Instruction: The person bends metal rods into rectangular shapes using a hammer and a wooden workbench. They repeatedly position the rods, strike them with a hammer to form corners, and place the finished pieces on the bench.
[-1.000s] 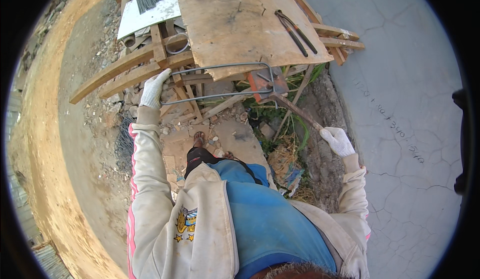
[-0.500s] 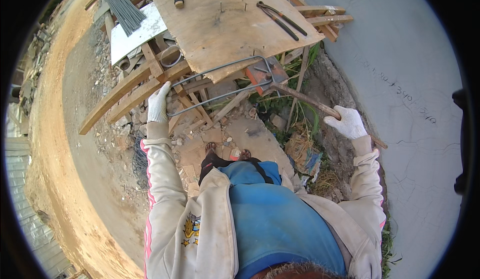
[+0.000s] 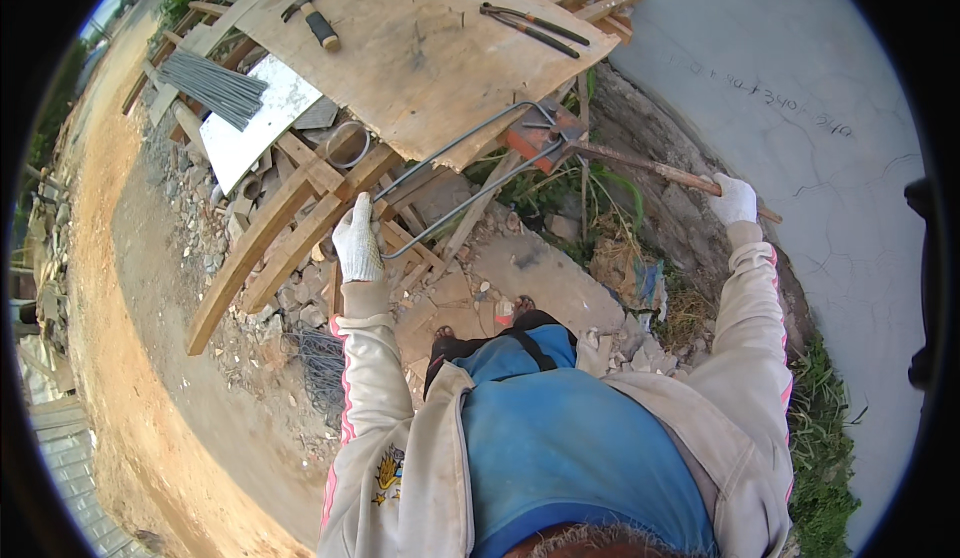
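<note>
Left grip point(image 3: 358, 245) closed round one bent rod point(image 3: 450, 149); right grip point(image 3: 736, 201) round one bar point(image 3: 650, 165).

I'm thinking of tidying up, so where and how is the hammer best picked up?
I'd take the hammer by its dark grip, reaching down from the near side of the board. Its head is at the far end, the handle slants back toward that near side, and nothing covers the grip.
</note>
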The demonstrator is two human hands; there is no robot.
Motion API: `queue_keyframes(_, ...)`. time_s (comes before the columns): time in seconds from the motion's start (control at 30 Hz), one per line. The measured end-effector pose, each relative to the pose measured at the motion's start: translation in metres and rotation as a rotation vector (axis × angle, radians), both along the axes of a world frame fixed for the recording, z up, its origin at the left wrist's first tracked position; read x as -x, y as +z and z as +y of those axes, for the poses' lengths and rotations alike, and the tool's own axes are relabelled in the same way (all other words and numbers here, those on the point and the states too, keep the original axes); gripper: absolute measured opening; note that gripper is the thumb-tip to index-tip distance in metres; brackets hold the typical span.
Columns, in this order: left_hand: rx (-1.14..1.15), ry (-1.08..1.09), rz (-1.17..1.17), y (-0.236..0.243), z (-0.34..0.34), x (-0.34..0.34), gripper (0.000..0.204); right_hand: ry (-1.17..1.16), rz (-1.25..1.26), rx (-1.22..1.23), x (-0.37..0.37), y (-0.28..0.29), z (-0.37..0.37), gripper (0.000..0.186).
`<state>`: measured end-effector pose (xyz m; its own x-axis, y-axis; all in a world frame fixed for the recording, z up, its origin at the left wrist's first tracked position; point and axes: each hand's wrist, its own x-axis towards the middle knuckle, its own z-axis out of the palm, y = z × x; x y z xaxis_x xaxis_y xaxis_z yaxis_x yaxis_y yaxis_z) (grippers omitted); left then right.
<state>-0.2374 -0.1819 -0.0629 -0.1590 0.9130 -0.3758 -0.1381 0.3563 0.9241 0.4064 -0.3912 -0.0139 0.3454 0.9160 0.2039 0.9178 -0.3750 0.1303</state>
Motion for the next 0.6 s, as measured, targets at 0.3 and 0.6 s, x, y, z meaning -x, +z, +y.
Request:
queue_keyframes(0.3, -0.043, -0.079, -0.145, -0.004, 0.0, 0.002, 0.04, -0.379, 0.09, 0.105, 0.127, 0.001, -0.092, 0.027)
queue_keyframes(0.6, -0.007, -0.361, -0.31, -0.013, 0.014, 0.017, 0.043, -0.773, 0.037, 0.001, 0.311, 0.009, -0.124, 0.031)
